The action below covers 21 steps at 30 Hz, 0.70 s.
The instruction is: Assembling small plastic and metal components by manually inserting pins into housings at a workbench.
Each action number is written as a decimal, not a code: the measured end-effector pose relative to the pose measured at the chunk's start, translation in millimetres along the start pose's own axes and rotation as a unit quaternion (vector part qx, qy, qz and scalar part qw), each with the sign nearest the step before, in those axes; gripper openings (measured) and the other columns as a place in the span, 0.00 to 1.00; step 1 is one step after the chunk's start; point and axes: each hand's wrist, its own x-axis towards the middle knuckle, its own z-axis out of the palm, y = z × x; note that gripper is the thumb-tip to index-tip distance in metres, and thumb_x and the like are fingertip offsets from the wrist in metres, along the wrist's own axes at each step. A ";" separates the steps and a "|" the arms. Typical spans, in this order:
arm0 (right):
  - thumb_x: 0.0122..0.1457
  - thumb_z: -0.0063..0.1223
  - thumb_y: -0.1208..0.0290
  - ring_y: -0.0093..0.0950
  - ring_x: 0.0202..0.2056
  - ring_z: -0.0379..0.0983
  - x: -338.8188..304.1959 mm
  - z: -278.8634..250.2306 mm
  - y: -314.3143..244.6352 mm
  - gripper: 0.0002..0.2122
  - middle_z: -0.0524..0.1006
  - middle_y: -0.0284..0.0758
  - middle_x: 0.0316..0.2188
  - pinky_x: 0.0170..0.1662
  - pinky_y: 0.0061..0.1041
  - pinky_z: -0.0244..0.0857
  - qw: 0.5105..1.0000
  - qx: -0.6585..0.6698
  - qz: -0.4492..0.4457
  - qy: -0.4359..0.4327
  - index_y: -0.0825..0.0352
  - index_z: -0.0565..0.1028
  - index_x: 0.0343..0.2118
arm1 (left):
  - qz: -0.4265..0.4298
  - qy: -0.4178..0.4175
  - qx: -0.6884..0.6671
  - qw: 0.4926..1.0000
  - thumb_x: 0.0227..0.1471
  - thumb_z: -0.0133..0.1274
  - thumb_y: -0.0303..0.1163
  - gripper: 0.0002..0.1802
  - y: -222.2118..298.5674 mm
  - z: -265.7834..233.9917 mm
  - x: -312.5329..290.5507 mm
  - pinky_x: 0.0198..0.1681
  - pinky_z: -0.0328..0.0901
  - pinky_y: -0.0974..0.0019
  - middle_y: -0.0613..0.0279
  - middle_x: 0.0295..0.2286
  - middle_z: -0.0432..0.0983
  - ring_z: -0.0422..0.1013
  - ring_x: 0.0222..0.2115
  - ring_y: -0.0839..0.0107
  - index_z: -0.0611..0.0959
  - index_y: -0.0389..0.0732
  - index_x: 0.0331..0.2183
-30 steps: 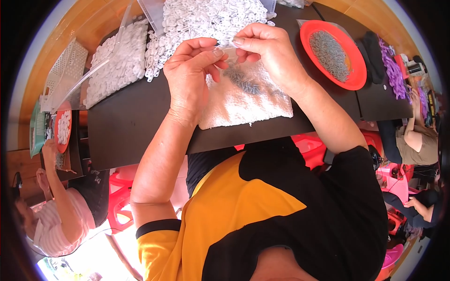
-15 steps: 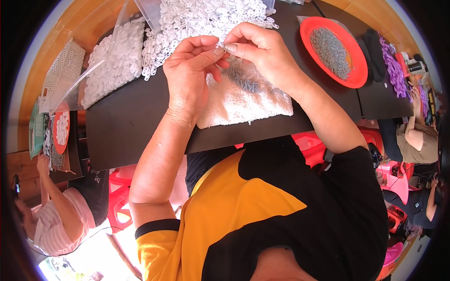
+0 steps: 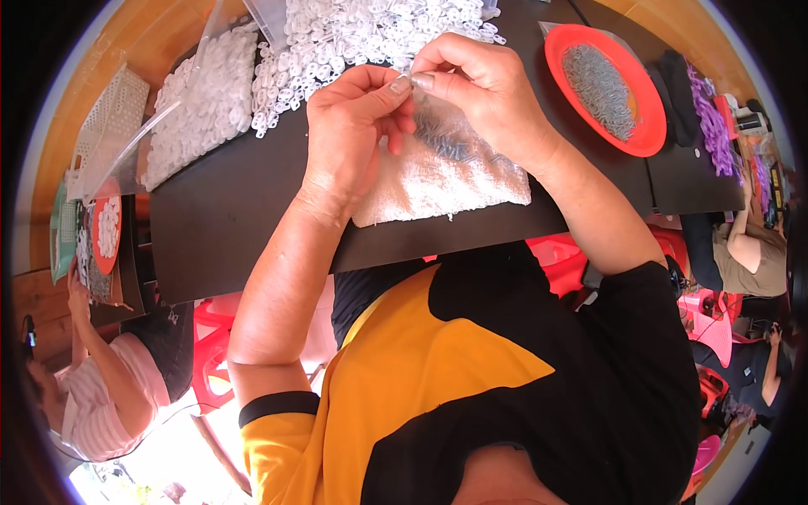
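My left hand (image 3: 358, 126) and my right hand (image 3: 475, 84) meet fingertip to fingertip above a white towel (image 3: 442, 181) on the black table (image 3: 227, 219). Between the pinched fingertips sits a tiny part, too small to make out. Small dark metal pieces (image 3: 442, 143) lie in a heap on the towel just under the hands. A spread of white plastic rings (image 3: 362, 29) lies right behind the hands.
A red plate (image 3: 652, 135) of grey metal pieces stands at the right. A clear bag of white rings (image 3: 206, 101) and a white mesh basket (image 3: 114, 105) lie at the left. Other people sit at the far left and far right by pink stools.
Both hands stay pinched together over the towel; the fingers have shifted slightly. The view has drifted a little, so the table appears higher in the picture.
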 end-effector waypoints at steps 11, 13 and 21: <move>0.51 0.52 0.84 0.30 0.25 0.72 4.9 -5.1 4.9 0.04 0.74 0.35 0.26 0.29 0.26 0.65 0.990 -0.074 -0.117 0.033 0.68 0.73 0.30 | -0.053 -0.012 -0.027 0.998 0.60 0.49 0.33 0.13 7.7 -0.2 1.4 0.20 0.61 0.72 0.57 0.23 0.75 0.69 0.20 0.72 0.79 0.31 0.32; 0.50 0.52 0.84 0.33 0.26 0.72 4.7 -5.6 5.1 0.06 0.73 0.34 0.25 0.29 0.28 0.65 0.983 -0.093 -0.152 0.035 0.67 0.73 0.29 | -0.081 -0.047 -0.028 0.995 0.61 0.48 0.35 0.15 11.3 -6.5 5.2 0.20 0.61 0.72 0.57 0.24 0.75 0.69 0.20 0.72 0.79 0.31 0.32; 0.48 0.55 0.84 0.33 0.27 0.71 4.7 -6.7 7.2 0.07 0.71 0.34 0.24 0.29 0.30 0.66 0.973 -0.129 -0.186 0.036 0.64 0.73 0.28 | -0.090 -0.075 -0.037 0.992 0.61 0.47 0.36 0.16 10.6 -10.3 7.1 0.20 0.59 0.71 0.57 0.24 0.74 0.69 0.22 0.71 0.78 0.31 0.32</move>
